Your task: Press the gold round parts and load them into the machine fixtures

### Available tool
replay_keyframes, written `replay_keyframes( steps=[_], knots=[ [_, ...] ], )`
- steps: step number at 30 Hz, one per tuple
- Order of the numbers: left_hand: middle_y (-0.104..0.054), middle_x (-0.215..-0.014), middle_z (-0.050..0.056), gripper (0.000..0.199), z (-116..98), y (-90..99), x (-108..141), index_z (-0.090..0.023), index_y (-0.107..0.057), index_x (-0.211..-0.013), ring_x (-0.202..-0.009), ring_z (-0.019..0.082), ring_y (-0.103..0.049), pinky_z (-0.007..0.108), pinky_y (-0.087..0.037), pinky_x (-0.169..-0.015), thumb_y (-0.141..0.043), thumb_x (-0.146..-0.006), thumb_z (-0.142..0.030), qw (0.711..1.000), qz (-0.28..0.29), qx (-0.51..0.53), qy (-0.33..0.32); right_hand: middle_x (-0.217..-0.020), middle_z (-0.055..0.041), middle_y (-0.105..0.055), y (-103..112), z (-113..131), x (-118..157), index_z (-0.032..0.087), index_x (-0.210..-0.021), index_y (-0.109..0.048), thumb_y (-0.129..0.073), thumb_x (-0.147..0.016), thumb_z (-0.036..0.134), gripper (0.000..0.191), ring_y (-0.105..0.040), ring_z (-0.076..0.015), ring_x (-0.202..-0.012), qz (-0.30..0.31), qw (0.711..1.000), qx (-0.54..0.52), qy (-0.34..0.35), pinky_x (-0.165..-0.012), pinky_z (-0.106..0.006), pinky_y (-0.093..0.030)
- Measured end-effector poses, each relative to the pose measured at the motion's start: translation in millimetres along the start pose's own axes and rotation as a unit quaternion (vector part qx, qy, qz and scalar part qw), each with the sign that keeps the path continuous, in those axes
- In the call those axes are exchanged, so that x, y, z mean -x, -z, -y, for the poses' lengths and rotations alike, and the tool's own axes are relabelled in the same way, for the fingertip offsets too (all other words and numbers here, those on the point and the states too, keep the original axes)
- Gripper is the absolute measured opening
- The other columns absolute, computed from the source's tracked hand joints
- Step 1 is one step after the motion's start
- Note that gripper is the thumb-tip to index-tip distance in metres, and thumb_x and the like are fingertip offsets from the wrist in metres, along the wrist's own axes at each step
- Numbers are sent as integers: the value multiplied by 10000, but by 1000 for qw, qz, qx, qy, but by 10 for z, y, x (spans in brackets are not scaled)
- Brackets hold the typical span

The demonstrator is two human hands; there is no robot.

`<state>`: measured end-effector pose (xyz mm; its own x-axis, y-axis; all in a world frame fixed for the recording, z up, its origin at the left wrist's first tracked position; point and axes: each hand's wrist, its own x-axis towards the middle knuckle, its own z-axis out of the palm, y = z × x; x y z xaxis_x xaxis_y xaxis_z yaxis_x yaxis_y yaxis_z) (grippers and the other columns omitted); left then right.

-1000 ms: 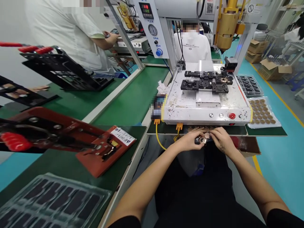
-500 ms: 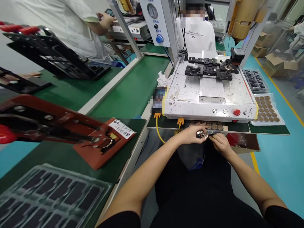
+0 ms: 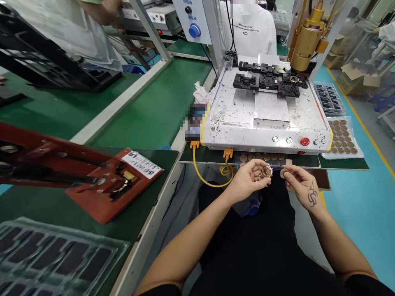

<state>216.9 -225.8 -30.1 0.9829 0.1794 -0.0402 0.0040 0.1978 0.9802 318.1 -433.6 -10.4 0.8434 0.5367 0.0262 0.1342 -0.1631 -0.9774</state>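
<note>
A rose-gold watch case (image 3: 266, 172) is held upright in the fingers of my left hand (image 3: 245, 181), its round opening turned partly toward me. Just to its right, my right hand (image 3: 304, 187) pinches a small tan disc (image 3: 283, 173) between thumb and fingers. The disc and the case are a short gap apart. Both hands are over my lap, in front of the table edge. Behind them, several similar round discs (image 3: 265, 157) lie in a strip along that edge.
The white machine (image 3: 234, 119) carries black fixtures (image 3: 268, 82) under a gold press head (image 3: 305, 45). A sheet of tan discs (image 3: 341, 135) lies at its right, near a black-parts tray (image 3: 330, 98). A brown hand press (image 3: 105, 189) stands left. A person in white (image 3: 247, 33) sits opposite.
My hands have come apart, and the disc now shows in my right fingers. The watch case has turned more toward me. Behind, the gold press head has come down closer to the fixture.
</note>
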Motion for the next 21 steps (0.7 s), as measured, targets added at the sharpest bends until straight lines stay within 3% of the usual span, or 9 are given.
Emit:
replay_keyframes(
  steps=[3, 6, 11, 18, 21],
  knots=[
    [-793, -1089, 64, 541, -73, 1, 186, -212, -647, -1203, -967, 256, -834, 418, -672, -925, -969, -777, -297, 984, -35, 165, 66, -748, -4, -727, -122, 76, -26, 244, -1063, -759, -854, -898, 535, 348, -632, -171, -567, 20, 997, -66, -41, -589, -370, -588],
    [-829, -1138, 97, 568, -152, 29, 321, -192, -710, -1199, -1101, 312, -832, 469, -650, -1054, -1020, -729, -267, 969, -63, 216, 97, -642, 31, -677, -211, 47, -70, 234, -988, -715, -885, -882, 530, 357, -616, -162, -527, 54, 990, -110, -70, -586, -355, -569],
    [-835, -1232, 131, 507, -232, 42, 499, -188, -777, -1251, -1169, 331, -817, 513, -624, -1132, -955, -847, -439, 957, -79, 259, 107, -682, 24, -686, -245, 12, -58, 235, -986, -696, -846, -947, 501, 308, -633, -155, -572, 99, 982, -141, -83, -604, -328, -553],
    [-807, -1318, 171, 523, -206, -34, 639, -137, -759, -1337, -1205, 355, -796, 583, -585, -1174, -884, -933, -443, 961, -103, 248, 65, -686, 23, -626, -199, 73, 4, 237, -921, -665, -791, -1003, 497, 300, -555, -143, -581, 175, 960, -173, -132, -569, -296, -461],
    [-790, -1359, 169, 532, -217, -61, 672, -145, -756, -1370, -1221, 355, -788, 574, -592, -1171, -866, -950, -452, 965, -97, 237, 57, -795, 1, -636, -213, 126, -4, 235, -911, -679, -757, -1029, 490, 291, -509, -132, -620, 184, 970, -128, -98, -591, -298, -419]
  ],
)
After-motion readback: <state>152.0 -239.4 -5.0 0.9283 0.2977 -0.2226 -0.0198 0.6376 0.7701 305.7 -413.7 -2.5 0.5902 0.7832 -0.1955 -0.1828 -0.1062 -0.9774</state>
